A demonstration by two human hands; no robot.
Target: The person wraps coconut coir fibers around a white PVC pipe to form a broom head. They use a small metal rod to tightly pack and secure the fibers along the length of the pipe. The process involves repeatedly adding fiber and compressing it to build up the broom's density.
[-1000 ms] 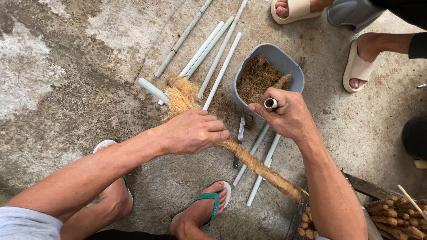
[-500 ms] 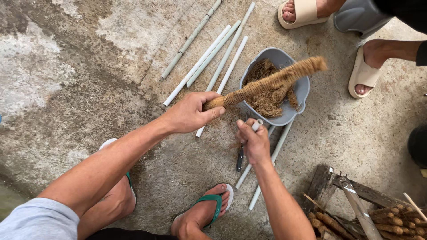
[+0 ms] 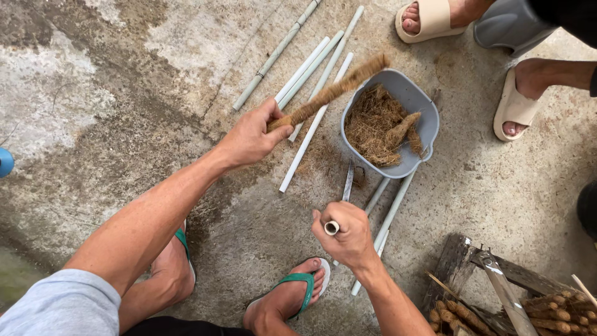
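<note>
My left hand (image 3: 252, 134) grips one end of a brown fibre-wrapped stick (image 3: 333, 92), which points up and right over the white pipes toward the grey tub (image 3: 425, 115). The tub holds loose brown coconut fibre (image 3: 372, 127) and a short wrapped piece. My right hand (image 3: 349, 238) is closed around a short white pipe piece (image 3: 331, 228), its open end facing up, held low above the concrete near my right foot in a green sandal (image 3: 292, 294). A knife (image 3: 347, 182) lies on the ground between my hands.
Several white pipes (image 3: 308, 73) lie on the concrete floor. Another person's feet in beige slippers (image 3: 512, 102) stand at the top right. A wooden frame (image 3: 491, 274) with several finished wrapped sticks (image 3: 553, 308) sits at the bottom right. A blue object (image 3: 5, 162) shows at the left edge.
My left hand swung the wrapped stick from low right up over the tub, then toward the pipes. My right hand with the pipe piece dropped down toward my right foot.
</note>
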